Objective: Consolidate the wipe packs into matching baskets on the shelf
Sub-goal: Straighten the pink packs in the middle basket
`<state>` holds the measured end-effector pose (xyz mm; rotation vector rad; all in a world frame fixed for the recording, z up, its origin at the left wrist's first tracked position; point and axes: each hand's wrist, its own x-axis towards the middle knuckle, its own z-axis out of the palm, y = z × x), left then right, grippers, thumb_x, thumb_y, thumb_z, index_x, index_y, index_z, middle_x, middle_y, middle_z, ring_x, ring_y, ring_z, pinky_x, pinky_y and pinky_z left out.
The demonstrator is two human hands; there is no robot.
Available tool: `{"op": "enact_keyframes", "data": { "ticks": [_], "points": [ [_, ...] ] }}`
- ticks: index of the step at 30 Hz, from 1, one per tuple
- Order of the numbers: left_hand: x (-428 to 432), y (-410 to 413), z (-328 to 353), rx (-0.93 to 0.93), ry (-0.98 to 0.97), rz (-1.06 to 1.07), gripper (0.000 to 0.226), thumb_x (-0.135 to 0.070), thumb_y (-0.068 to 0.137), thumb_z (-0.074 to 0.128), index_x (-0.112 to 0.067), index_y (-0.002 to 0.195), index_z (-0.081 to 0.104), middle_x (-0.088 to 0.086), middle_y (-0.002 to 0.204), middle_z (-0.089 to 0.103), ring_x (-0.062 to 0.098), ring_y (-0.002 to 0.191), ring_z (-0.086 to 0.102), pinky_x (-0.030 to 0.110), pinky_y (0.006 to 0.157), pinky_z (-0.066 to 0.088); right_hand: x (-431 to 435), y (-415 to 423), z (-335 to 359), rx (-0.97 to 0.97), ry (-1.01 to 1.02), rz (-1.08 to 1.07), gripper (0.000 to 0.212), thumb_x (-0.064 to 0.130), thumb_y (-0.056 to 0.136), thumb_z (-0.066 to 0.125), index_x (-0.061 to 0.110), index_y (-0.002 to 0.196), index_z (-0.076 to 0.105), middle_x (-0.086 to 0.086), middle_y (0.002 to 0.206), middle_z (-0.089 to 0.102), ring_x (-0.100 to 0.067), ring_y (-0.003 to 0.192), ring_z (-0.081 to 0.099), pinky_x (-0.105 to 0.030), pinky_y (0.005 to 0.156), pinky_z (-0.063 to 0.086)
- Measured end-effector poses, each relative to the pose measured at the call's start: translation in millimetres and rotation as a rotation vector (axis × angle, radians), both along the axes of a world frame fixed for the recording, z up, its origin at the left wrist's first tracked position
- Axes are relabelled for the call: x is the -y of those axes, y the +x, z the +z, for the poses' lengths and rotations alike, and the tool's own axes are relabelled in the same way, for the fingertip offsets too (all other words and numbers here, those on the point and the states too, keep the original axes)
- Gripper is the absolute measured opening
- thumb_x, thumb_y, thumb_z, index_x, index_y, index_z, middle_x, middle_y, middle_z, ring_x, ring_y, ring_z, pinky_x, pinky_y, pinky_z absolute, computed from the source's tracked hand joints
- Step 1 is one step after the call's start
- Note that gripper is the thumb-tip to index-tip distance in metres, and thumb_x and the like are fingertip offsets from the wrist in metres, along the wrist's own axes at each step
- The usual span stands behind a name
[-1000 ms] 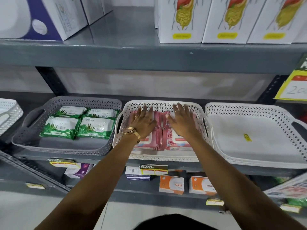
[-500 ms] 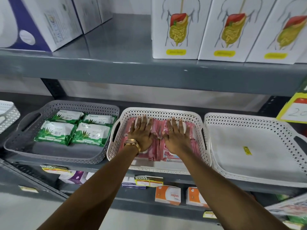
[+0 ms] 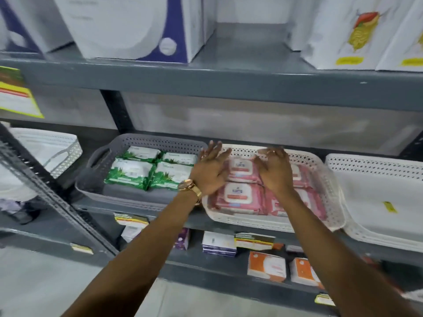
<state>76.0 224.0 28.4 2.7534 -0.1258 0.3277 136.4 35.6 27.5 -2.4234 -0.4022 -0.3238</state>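
Risk here, I'd say, is snagging a pink wipe pack [image 3: 239,197] and dragging it out of line, since both hands sit flat and spread, gripping nothing. Left hand [image 3: 211,173] and right hand [image 3: 275,172] hover over, maybe touching, the pink stack in the white basket [image 3: 329,191]; blur hides contact. Green packs [image 3: 129,173] lie tidy in the grey basket [image 3: 91,186] just beside it.

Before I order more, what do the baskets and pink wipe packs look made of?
Grey basket and white basket: likely moulded plastic, matt, walls perforated in regular holes. Pink wipe packs: seemingly soft plastic film, slightly glossy, with a white flap label on top.
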Motion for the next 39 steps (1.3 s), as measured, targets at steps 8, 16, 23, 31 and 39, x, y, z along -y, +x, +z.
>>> {"op": "enact_keyframes", "data": {
  "ticks": [8, 16, 23, 31, 39],
  "points": [
    [-199, -68, 8, -0.242, 0.035, 0.323, 0.046, -0.024, 0.091, 0.060, -0.019, 0.136, 0.049, 0.014, 0.147, 0.043, 0.034, 0.133, 0.041, 0.044, 0.108, 0.038, -192, -74, 19, -0.124, -0.142, 0.377, 0.044, 0.022, 0.086, 0.067, 0.014, 0.129, 0.059, -0.012, 0.130, 0.060, -0.029, 0.119, 0.056, -0.039, 0.100, 0.048],
    [-247, -79, -9, -0.337, 0.045, 0.263, 0.053, -0.018, 0.090, 0.062, -0.033, 0.138, 0.046, 0.010, 0.146, 0.045, 0.033, 0.129, 0.046, 0.043, 0.108, 0.040, -234, -85, -5, -0.200, -0.468, 0.238, 0.047, 0.024, 0.081, 0.075, 0.014, 0.124, 0.062, -0.010, 0.130, 0.058, -0.029, 0.119, 0.054, -0.041, 0.102, 0.047],
    [-258, -89, -16, -0.466, -0.047, 0.238, 0.062, -0.004, 0.087, 0.060, -0.035, 0.138, 0.043, 0.006, 0.131, 0.056, 0.022, 0.097, 0.063, 0.043, 0.083, 0.057, -233, -100, -8, -0.462, -0.270, 0.247, 0.050, 0.012, 0.079, 0.075, 0.010, 0.126, 0.060, -0.008, 0.136, 0.059, -0.024, 0.111, 0.065, -0.039, 0.098, 0.048],
    [-261, -91, -7, -0.486, 0.061, 0.197, 0.050, -0.020, 0.089, 0.063, -0.029, 0.135, 0.047, 0.012, 0.139, 0.051, 0.034, 0.114, 0.057, 0.049, 0.096, 0.049, -234, -99, -10, -0.489, -0.202, 0.272, 0.047, 0.012, 0.083, 0.072, 0.011, 0.128, 0.059, -0.010, 0.142, 0.052, -0.026, 0.127, 0.054, -0.046, 0.114, 0.035],
    [-254, -41, -20, -0.241, 0.126, 0.148, 0.066, -0.051, 0.099, 0.029, -0.018, 0.152, 0.008, 0.011, 0.161, -0.002, 0.031, 0.148, 0.000, 0.055, 0.120, 0.004, -264, -73, -37, -0.231, -0.443, 0.149, 0.072, 0.057, 0.097, 0.020, 0.014, 0.153, 0.004, -0.010, 0.162, -0.010, -0.032, 0.147, -0.017, -0.051, 0.119, -0.007]
  ]
}}
